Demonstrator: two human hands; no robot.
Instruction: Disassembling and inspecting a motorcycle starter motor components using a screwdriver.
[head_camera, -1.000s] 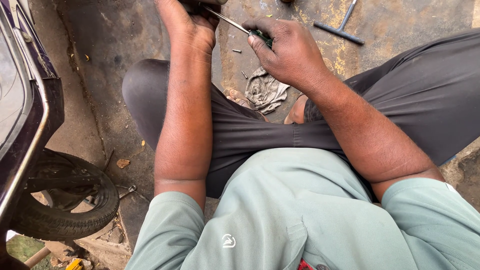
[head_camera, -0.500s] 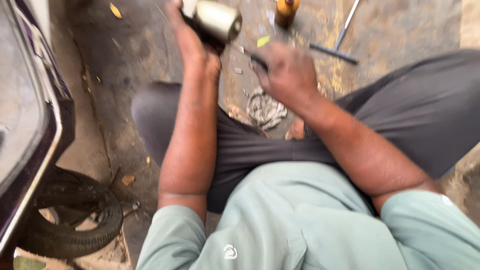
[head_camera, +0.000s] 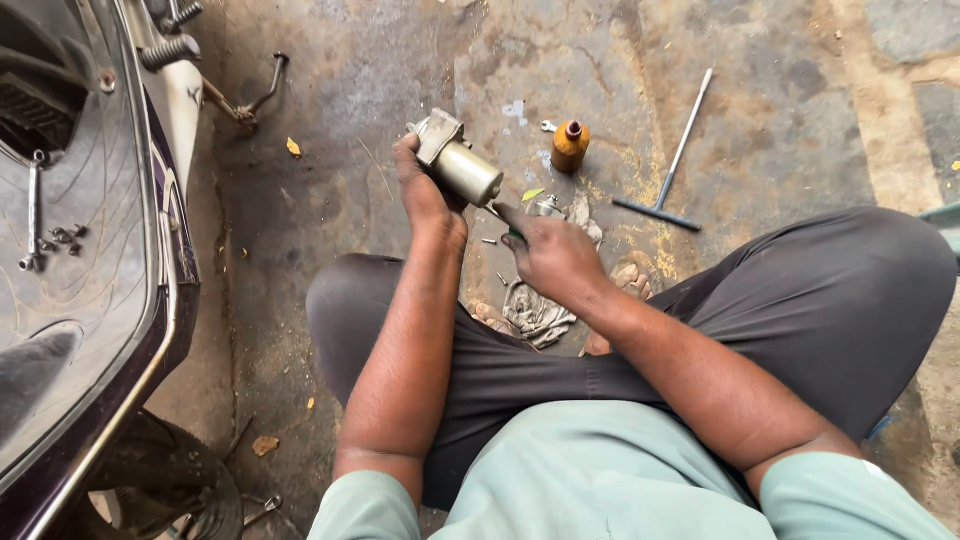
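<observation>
My left hand (head_camera: 425, 195) grips a small cylindrical motor (head_camera: 458, 163), pale metal with a grey cast end, held up over the concrete floor. My right hand (head_camera: 550, 255) is closed on a screwdriver (head_camera: 500, 215) whose thin shaft points at the round end of the motor. Only a short length of the tool shows; its handle is hidden in my fist. I sit cross-legged in dark trousers (head_camera: 820, 300).
A dirty rag (head_camera: 535, 310) lies by my feet. An orange bottle (head_camera: 570, 147) and a T-handle wrench (head_camera: 665, 165) lie on the floor ahead. A dark scooter body (head_camera: 90, 300) fills the left, its wheel (head_camera: 170, 480) at the bottom, with loose bolts (head_camera: 55, 240) on its footboard.
The view has tilted so the hands sit lower in frame. My left hand has turned the motor so its round end faces the screwdriver tip.
</observation>
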